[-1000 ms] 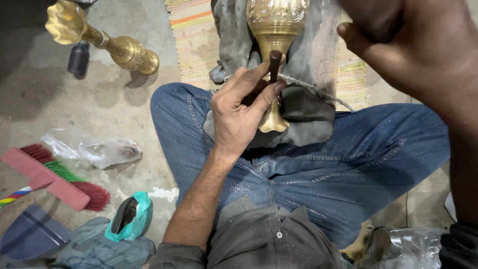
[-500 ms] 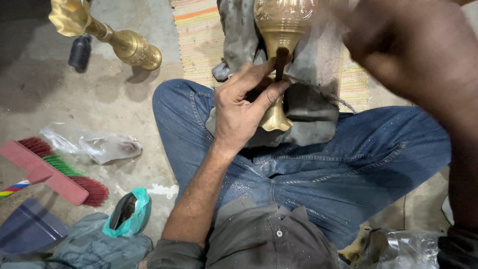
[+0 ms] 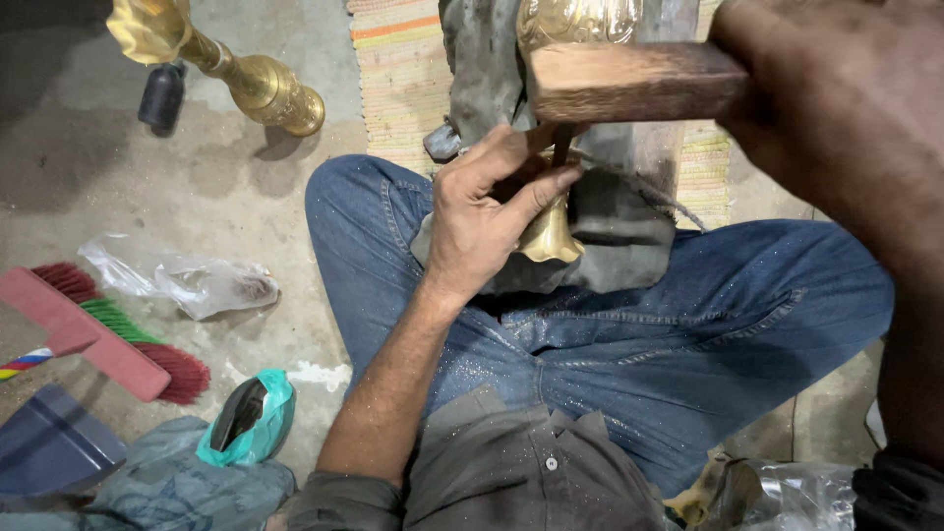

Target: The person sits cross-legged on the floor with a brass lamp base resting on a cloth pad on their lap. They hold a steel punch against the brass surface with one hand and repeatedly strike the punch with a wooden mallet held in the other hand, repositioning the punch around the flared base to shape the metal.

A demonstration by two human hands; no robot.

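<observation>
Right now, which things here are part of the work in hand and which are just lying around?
In use:
- left hand steadying a thin punch
- brass piece in the lap
- right hand gripping a wooden mallet

Lying about:
- brass stand
- red brush
- clear plastic bag
- teal bag

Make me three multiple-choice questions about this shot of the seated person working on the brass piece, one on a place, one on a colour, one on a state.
1. Where does the second ornate brass stand lie?
A. On the concrete floor, upper left
B. On the person's lap
C. On the striped mat

2. What colour are the seated person's trousers?
A. Black
B. Blue
C. Khaki

3. What is the left hand doing?
A. Resting flat on the floor
B. Gripping a thin dark tool against the brass piece's flared foot
C. Holding the red brush

Answers: 1 A, it lies tilted on bare floor beside the mat. 2 B, blue denim covers both knees. 3 B, fingers pinch the tool while the right hand holds a wooden block above it.
</observation>
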